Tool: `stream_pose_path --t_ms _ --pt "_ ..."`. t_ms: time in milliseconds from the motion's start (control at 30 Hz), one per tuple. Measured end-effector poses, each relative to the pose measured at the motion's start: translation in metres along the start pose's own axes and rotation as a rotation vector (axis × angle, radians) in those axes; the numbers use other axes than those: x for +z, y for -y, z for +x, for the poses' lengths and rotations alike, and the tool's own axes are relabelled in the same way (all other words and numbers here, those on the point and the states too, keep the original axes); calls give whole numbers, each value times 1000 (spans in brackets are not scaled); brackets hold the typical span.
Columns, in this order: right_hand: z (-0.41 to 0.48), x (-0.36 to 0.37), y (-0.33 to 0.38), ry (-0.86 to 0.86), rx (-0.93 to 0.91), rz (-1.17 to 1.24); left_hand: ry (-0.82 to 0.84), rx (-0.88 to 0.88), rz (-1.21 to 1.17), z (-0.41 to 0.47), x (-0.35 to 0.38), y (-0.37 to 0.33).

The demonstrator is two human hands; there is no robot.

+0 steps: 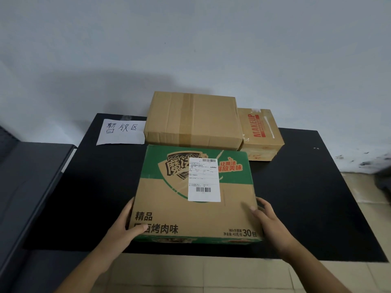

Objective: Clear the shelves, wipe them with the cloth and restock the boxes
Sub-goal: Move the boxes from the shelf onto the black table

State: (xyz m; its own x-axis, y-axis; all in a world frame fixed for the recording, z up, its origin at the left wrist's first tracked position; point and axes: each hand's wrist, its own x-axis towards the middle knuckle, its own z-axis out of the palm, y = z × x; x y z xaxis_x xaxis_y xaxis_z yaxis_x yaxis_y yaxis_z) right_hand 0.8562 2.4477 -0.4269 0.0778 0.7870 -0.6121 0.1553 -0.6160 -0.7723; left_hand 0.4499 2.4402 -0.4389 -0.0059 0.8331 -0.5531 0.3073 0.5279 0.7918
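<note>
A green and brown noodle carton (pixel 179 199) with a white shipping label sits on the black mat (pixel 95 187) in front of me. My left hand (pixel 124 227) grips its near left corner, thumb over the top face. My right hand (pixel 264 218) holds the near right edge, thumb on top and fingers down the side. Behind the carton lie a large plain taped box (pixel 192 121) and, to its right, a smaller box printed MAKEUP (pixel 260 132) that rests on another small box.
A white paper sign (pixel 123 132) with handwritten characters lies at the mat's back left. A dark grey shelf unit (pixel 25 182) stands along the left. A pale wall rises behind the boxes. Tiled floor (pixel 211 275) shows beneath and to the right.
</note>
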Motion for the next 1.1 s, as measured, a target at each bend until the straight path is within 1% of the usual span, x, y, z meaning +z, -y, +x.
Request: stream_pose_path --t_ms 67,133,233,333,467,600,767,900,967,1100 --pt "-2 -3 10 -35 -49 -100 -24 2 1 -3 -7 -7" --pt "-4 -6 22 -59 -106 -216 -51 49 59 -6 -17 -15" --pt "-10 -11 43 -95 -179 -393 -96 137 232 -11 -33 -32" --pt "-17 -8 71 -94 -257 -546 -146 213 434 -19 -49 -54" --pt "-30 8 106 -57 -360 -705 -211 279 559 -35 -68 -88" --pt "-43 32 140 -42 -510 -818 -257 306 586 -57 -92 -119" --pt "-51 64 187 -21 -674 -897 -417 331 544 -93 -134 -141" --pt "-51 96 223 65 -791 -945 -549 333 447 -122 -167 -138" --pt "-48 112 242 124 -834 -949 -620 316 437 -139 -175 -137" --pt "-41 151 273 251 -953 -976 -776 214 431 -179 -182 -126"
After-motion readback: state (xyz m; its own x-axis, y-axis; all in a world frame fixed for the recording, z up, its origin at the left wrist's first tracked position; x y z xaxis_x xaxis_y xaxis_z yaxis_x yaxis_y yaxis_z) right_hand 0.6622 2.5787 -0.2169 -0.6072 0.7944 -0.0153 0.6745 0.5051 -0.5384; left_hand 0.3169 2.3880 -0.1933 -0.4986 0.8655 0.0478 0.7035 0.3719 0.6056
